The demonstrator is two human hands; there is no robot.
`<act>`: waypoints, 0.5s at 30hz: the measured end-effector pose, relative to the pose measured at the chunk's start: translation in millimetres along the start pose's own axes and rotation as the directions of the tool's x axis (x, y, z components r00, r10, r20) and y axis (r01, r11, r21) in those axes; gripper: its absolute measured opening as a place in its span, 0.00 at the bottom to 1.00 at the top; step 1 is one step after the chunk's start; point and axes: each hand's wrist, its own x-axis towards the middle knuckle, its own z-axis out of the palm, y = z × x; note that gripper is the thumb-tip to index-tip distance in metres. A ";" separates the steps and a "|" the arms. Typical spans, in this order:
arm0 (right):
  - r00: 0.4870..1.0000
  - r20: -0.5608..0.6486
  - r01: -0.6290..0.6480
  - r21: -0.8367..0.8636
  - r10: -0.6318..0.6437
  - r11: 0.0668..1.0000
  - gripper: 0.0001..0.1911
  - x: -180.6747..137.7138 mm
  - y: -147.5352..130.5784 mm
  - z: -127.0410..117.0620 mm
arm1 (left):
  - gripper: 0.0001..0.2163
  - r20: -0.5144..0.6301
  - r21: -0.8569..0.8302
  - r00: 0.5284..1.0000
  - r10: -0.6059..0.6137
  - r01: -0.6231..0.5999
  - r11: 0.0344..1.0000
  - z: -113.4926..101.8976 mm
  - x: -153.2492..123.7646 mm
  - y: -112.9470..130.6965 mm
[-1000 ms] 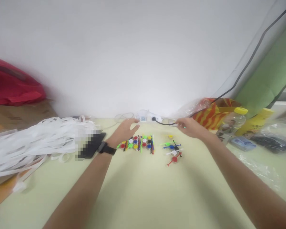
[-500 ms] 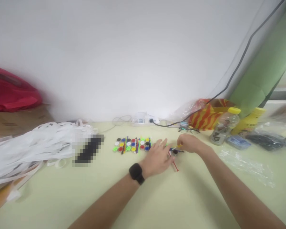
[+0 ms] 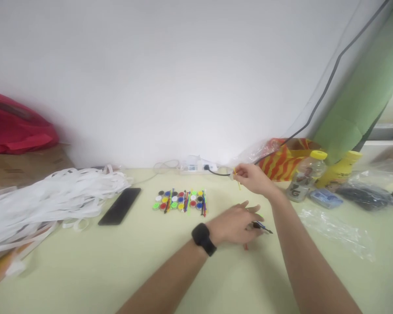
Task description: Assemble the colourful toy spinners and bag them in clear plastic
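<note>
My right hand (image 3: 251,176) is raised above the back of the table, thumb and fingers pinched on a thin yellow stick (image 3: 239,186). My left hand (image 3: 237,223), with a ring and a black watch (image 3: 203,237) at the wrist, lies palm down with fingers apart over a few small pieces. From under its fingers show dark and blue sticks (image 3: 264,228) and a red tip (image 3: 246,247); the rest is hidden. Left of both hands sit rows of small round coloured discs (image 3: 174,205), with bundles of thin coloured sticks (image 3: 204,203) lying between and beside them.
A black phone (image 3: 119,206) and a heap of white straps (image 3: 59,194) lie on the left. Against the wall is a power strip (image 3: 193,167). On the right stand a clear bottle (image 3: 304,179), a yellow bottle (image 3: 342,170) and a striped bag (image 3: 280,163); clear plastic (image 3: 339,233) lies nearer.
My right hand has lifted away to the back left with the yellow stick. My left hand has shifted right and nearer to me, and the small pieces under it have moved too.
</note>
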 end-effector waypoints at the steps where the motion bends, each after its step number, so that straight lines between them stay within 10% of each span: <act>1: 1.000 -0.010 -0.001 0.050 0.002 0.999 0.05 0.6 -0.6 2.9 | 0.13 0.013 -0.036 1.000 -0.004 0.004 0.999 -13.9 -3.5 -3.0; 4: 0.999 -0.002 -0.032 0.175 0.033 0.984 0.06 0.1 -1.3 11.5 | 0.10 -0.123 -0.107 0.979 -0.164 0.151 0.983 -53.1 -18.2 -17.3; 8: 0.990 0.142 -0.072 0.387 0.018 0.919 0.05 -3.7 -6.1 27.4 | 0.17 -0.483 -0.151 0.832 -0.273 0.227 0.962 -74.0 -30.8 -36.7; 15: 0.962 0.262 -0.070 0.525 -0.082 0.848 0.05 -5.7 -2.0 49.5 | 0.11 -0.438 -0.065 0.894 -0.093 0.072 0.995 -58.0 -22.9 -57.2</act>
